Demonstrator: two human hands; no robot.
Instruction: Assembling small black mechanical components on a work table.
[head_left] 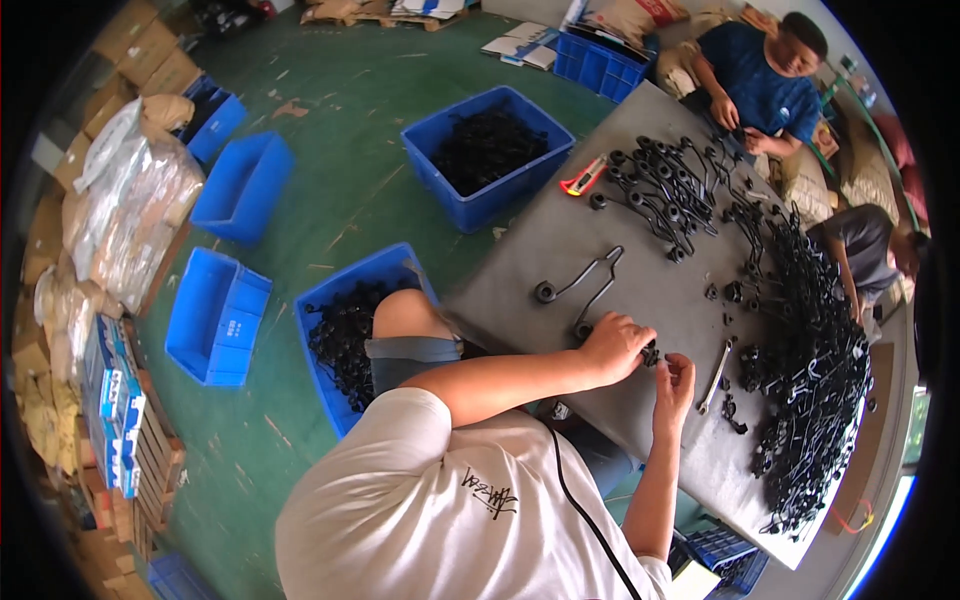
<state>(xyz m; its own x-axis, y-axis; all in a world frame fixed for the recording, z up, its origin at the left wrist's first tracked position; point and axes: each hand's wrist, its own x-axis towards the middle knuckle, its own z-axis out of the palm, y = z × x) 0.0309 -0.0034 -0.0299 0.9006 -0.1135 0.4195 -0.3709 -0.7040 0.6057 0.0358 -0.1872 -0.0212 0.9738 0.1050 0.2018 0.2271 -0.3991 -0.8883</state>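
My left hand (614, 349) reaches over the near edge of the grey table (535, 235) with its fingers closed around a small black part (650, 354). Close beside it, my right hand (677, 379) is raised with thumb and fingers bent together at that part's right end; whatever lies between these fingertips is too small to make out. Just beyond my left hand lies a bent metal rod (600, 290), with a black round end piece (545, 291) on its left tip. To the right of my hands rests an open-ended wrench (714, 378).
A big heap of black parts (810, 390) covers the table's right side. Bent rods (665, 190) and a red utility knife (584, 176) lie farther back. Blue bins of black parts (487, 160) (350, 330) stand left of the table. Two people (760, 80) (862, 250) sit across it.
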